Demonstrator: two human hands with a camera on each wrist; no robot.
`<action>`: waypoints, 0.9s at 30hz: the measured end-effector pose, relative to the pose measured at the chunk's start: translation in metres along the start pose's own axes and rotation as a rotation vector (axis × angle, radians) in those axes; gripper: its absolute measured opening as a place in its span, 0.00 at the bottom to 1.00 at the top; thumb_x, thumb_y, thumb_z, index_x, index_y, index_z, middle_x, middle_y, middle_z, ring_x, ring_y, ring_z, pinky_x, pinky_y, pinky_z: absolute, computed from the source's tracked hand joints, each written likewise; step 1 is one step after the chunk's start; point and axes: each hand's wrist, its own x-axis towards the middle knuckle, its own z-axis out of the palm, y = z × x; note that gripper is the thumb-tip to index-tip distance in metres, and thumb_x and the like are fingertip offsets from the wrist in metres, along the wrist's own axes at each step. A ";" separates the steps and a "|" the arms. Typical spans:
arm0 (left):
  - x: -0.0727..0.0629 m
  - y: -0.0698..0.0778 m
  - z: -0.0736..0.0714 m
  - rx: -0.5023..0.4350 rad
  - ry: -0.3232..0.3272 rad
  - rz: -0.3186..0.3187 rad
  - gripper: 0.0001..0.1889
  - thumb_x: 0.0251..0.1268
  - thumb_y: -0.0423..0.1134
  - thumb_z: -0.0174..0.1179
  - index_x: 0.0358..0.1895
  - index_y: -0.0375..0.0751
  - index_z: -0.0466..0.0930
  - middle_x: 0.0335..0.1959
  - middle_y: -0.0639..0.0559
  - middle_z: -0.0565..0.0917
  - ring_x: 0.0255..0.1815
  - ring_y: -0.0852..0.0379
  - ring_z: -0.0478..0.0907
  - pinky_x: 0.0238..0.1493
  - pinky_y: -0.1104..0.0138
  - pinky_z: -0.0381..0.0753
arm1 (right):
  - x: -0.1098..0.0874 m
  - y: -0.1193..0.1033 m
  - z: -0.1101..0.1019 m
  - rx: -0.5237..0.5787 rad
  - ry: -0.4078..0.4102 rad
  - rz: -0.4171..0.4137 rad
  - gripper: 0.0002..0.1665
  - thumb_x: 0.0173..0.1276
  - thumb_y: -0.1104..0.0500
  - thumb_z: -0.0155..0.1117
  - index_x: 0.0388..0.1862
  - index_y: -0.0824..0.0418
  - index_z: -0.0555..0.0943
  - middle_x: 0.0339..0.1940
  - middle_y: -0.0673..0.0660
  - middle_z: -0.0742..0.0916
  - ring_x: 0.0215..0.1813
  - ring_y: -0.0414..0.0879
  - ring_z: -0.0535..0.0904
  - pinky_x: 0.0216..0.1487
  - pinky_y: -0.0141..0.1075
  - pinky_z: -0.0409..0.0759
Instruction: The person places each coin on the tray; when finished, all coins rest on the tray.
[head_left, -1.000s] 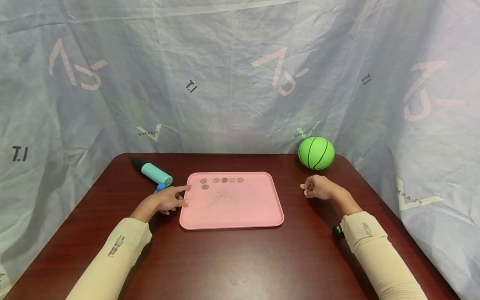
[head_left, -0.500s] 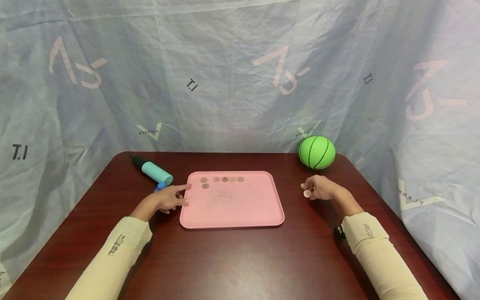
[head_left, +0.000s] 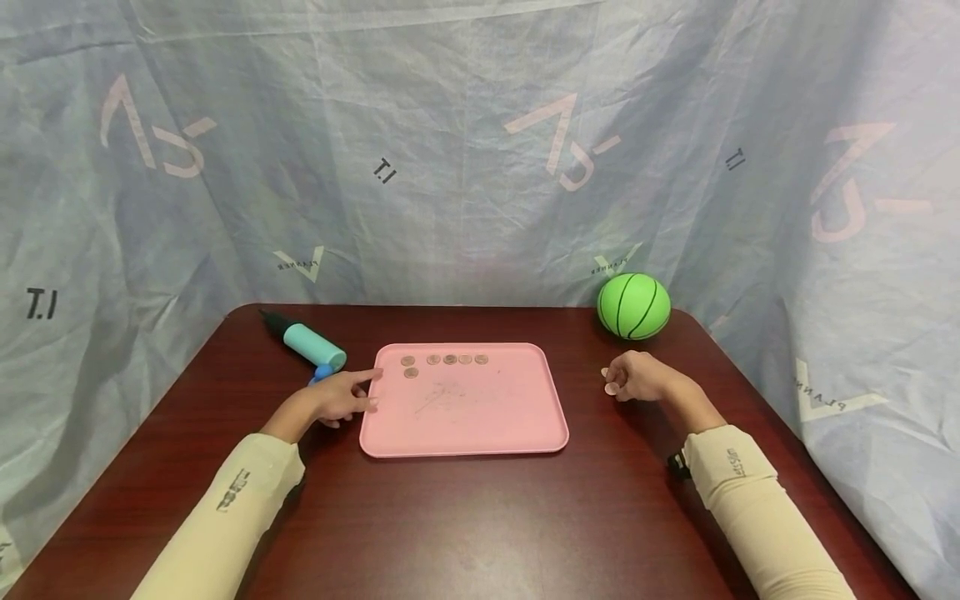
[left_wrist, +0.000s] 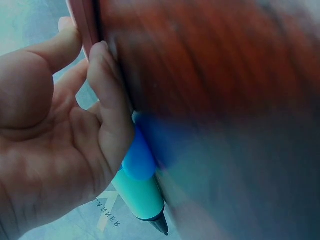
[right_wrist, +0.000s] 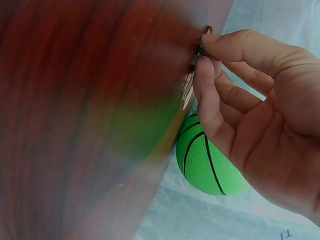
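Note:
My left hand [head_left: 339, 397] is at the left rim of the pink tray [head_left: 487, 417]. Its index finger and thumb lie on the rim, while in the left wrist view another finger sits against the tray's underside. To the right of the tray, my right hand [head_left: 639, 375] pinches a coin [head_left: 612, 389] between thumb and fingers, low over the table. A second coin [head_left: 604, 372] shows just beyond the fingertips. From the right wrist camera, flat coins [right_wrist: 187, 91] lie at the tabletop below the fingers. Several coins [head_left: 450, 360] rest near the tray's far edge.
A green ball [head_left: 633, 306] with black lines stands at the back right of the dark red table [head_left: 480, 517]. Back left lies a turquoise cylinder [head_left: 311, 345] with a black tapered end, a blue round piece [head_left: 322, 372] next to it. Printed cloth [head_left: 450, 208] hangs behind.
The coin in the right fingers has tilted and shows more of its face than a second ago. Both hands stay nearly in place; the left hand and the tray coins have not moved.

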 end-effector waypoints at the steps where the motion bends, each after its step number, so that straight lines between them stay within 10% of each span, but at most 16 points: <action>1: 0.000 0.000 0.000 -0.001 0.000 -0.003 0.36 0.71 0.43 0.61 0.78 0.45 0.57 0.44 0.45 0.74 0.30 0.53 0.73 0.27 0.63 0.80 | 0.000 0.000 0.000 0.001 -0.001 0.001 0.08 0.58 0.63 0.74 0.34 0.64 0.84 0.32 0.52 0.89 0.40 0.46 0.84 0.41 0.39 0.79; 27: -0.001 0.001 0.000 0.008 0.001 -0.007 0.35 0.71 0.44 0.61 0.78 0.45 0.57 0.45 0.45 0.74 0.32 0.52 0.74 0.28 0.62 0.80 | 0.043 -0.057 0.017 0.081 0.110 -0.052 0.12 0.52 0.58 0.79 0.31 0.59 0.84 0.24 0.47 0.86 0.30 0.41 0.79 0.37 0.38 0.76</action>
